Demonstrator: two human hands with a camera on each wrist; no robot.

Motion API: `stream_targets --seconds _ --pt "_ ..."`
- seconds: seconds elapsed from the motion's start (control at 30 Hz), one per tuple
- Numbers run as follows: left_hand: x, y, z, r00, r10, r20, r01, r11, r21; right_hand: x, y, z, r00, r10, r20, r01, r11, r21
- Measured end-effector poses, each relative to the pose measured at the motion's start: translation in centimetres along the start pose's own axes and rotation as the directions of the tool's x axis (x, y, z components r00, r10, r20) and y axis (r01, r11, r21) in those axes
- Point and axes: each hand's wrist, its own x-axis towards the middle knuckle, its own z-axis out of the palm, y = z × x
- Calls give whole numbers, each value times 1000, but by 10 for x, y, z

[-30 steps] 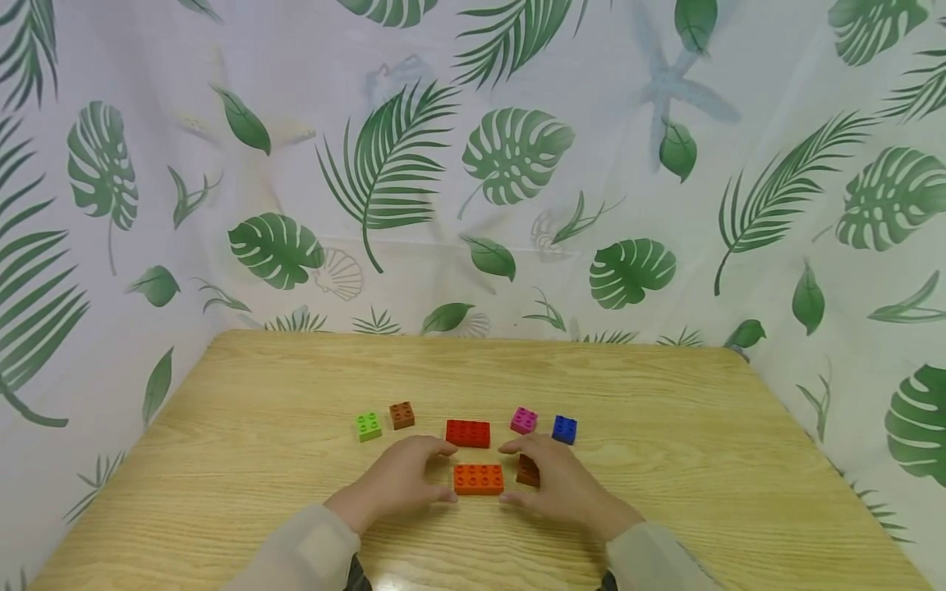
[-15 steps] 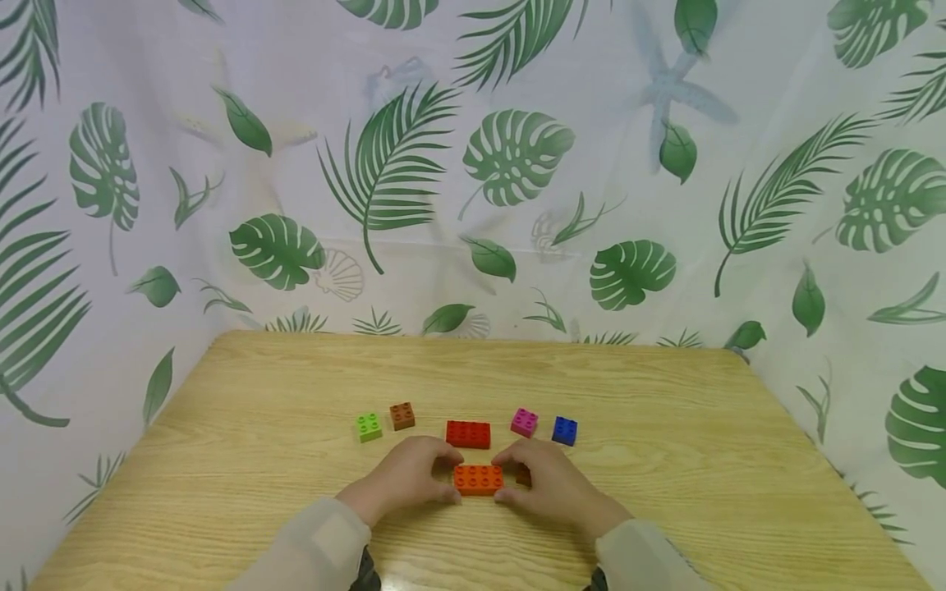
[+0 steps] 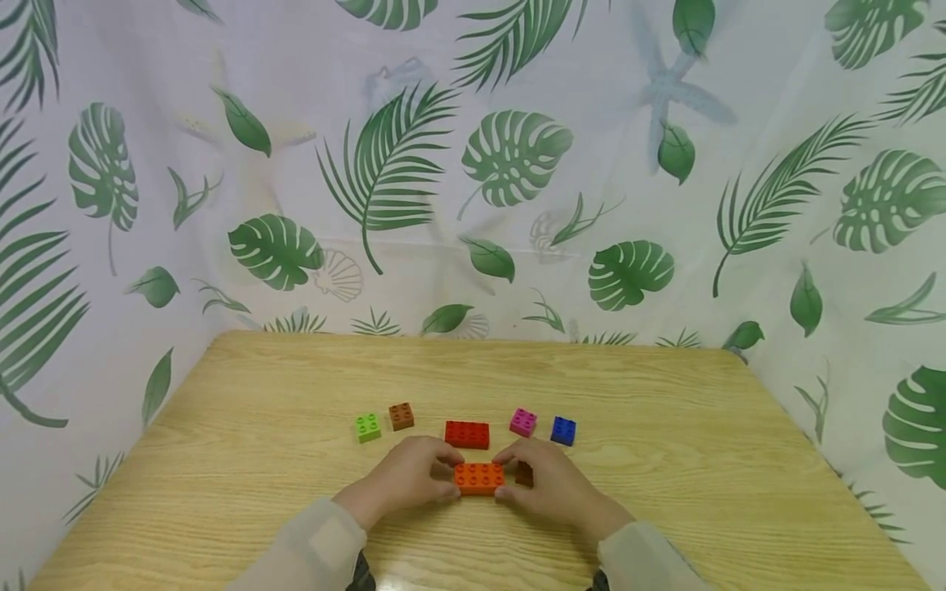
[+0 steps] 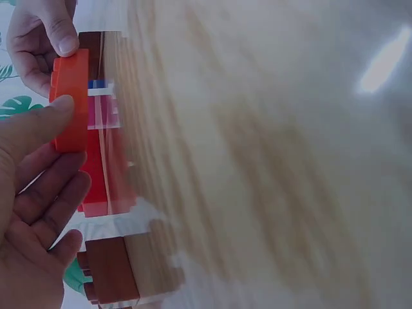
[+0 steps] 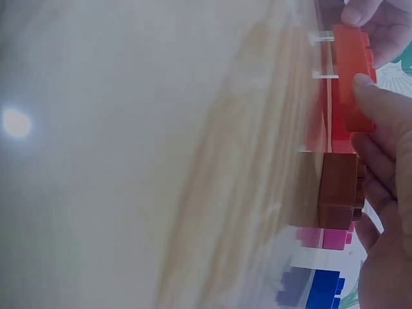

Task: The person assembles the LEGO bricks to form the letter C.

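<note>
An orange toy building brick point(image 3: 479, 478) with two rows of studs is held level between both hands, studs up. My left hand point(image 3: 412, 474) pinches its left end between thumb and fingers. The right end is pinched the same way by my right hand point(image 3: 548, 478). In the left wrist view the underside of the orange brick point(image 4: 72, 96) shows a little above the tabletop. Just behind it lies a red brick point(image 3: 467, 435) of the same length. A brown brick point(image 3: 524, 474) sits beside the right hand, partly hidden by the fingers.
On the wooden table point(image 3: 259, 468), a lime green brick point(image 3: 368, 428) and another brown brick point(image 3: 401, 416) lie at the back left. A pink brick point(image 3: 523, 422) and a blue brick point(image 3: 563, 431) lie at the back right. A leaf-patterned cloth point(image 3: 473, 312) hangs behind.
Both hands have moved inward and taken hold of the orange brick's ends. The brick has risen slightly in the last half second. The other bricks have stayed put.
</note>
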Motion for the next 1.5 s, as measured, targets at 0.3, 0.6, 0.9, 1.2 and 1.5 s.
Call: stream_targets --seconds 0.3,0.6,0.9,1.2,1.5 --pt "-11 4 -4 998 59 -28 -59 998 5 -8 -8 0 1000 -9 -27 11 997 80" --pt "-26 11 -6 996 83 -17 -84 996 -44 -19 -16 1 1000 -14 -10 15 993 114" --pt "-36 10 -2 997 73 17 -71 994 -78 -32 -23 5 1000 18 20 -21 987 156" --pt "-44 14 2 996 32 78 -23 993 -117 -42 -30 9 993 77 84 -92 976 198" --pt "-49 14 6 995 37 90 -27 994 -108 -44 -30 13 995 21 93 -38 984 176"
